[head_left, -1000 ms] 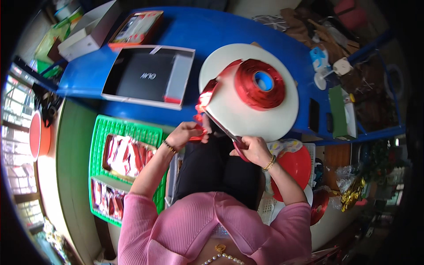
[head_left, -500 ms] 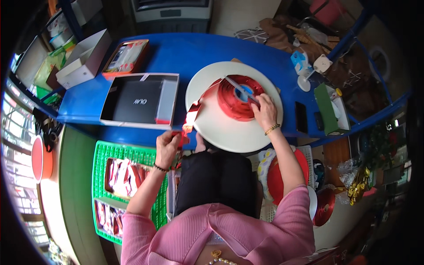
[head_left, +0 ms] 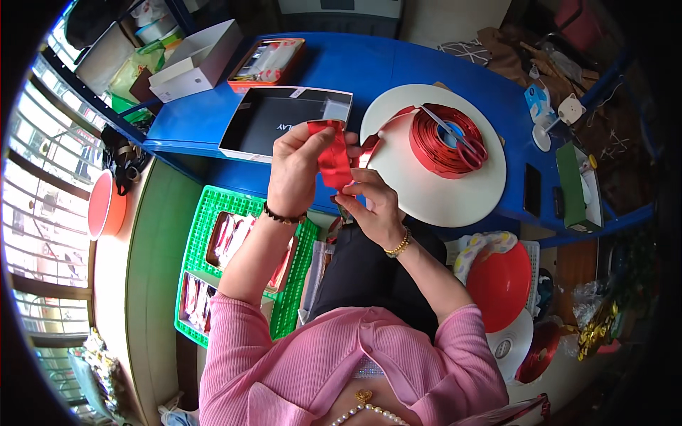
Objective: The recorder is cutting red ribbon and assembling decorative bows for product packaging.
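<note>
A glossy red ribbon (head_left: 332,160) is held up in front of me, above my lap. My left hand (head_left: 293,169) grips its upper part between thumb and fingers. Lower down, my right hand (head_left: 375,207) pinches the ribbon's bottom end with thumb and fingertips. Beyond the hands, a roll of red ribbon (head_left: 425,145) with a blue core lies on a round white board (head_left: 398,170). A strip of ribbon trails from the roll across the board to near my left fingers. Across the roll rest scissors (head_left: 463,145) with red handles, touched by neither hand.
On the blue table (head_left: 355,64) stand a black box (head_left: 273,117), an orange tray (head_left: 277,60), a white box (head_left: 195,60), a phone (head_left: 532,189) and a green box (head_left: 577,186). Below left is a green basket (head_left: 305,263) with filled boxes; below right, a red round plate (head_left: 499,284).
My right hand has let go of the scissors on the roll and come to the ribbon. My left hand has risen with the ribbon. The whole view has shifted.
</note>
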The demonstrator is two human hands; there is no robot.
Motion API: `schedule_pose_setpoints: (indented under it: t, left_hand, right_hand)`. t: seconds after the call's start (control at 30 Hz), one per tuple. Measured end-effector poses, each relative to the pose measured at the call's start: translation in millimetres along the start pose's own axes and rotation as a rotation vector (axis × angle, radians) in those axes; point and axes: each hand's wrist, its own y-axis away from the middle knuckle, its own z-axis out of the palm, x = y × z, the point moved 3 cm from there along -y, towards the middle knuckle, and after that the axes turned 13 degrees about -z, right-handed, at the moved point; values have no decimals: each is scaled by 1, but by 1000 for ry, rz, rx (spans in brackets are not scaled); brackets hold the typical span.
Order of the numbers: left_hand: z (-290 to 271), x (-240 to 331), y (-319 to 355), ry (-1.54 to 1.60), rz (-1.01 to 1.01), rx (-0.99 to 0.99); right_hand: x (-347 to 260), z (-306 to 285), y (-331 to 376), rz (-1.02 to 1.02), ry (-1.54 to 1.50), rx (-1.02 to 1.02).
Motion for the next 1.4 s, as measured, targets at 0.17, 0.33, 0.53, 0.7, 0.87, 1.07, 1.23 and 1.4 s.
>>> schedule_pose_setpoints:
  t: [0.17, 0.33, 0.53, 0.7, 0.87, 1.07, 1.23, 1.4]
  left_hand:
    - [-23, -35, -23, 179, -214, -85]
    - [-31, -74, -16, 77, -291, -268]
    - [-17, -41, -11, -423, -140, -751]
    - [15, -53, -10, -660, -187, -560]
    - [13, -22, -22, -132, -209, -438]
    - [21, 42, -23, 32, -31, -552]
    - [-7, 91, -35, 9, 116, -512]
    - [-59, 91, -67, -180, 237, -203]
  right_hand:
    - [-37, -22, -19, -282, 190, -1]
    - [-29, -39, -27, -254, 87, -38]
    - [-12, -51, -32, -46, -152, 8]
    - [0, -45, -27, 392, -385, 108]
    - [14, -17, 22, 228, -411, 105]
    - [36, 46, 65, 389, -326, 75]
    - [35, 63, 60, 598, -807, -41]
    - [8, 34, 25, 426, -875, -168]
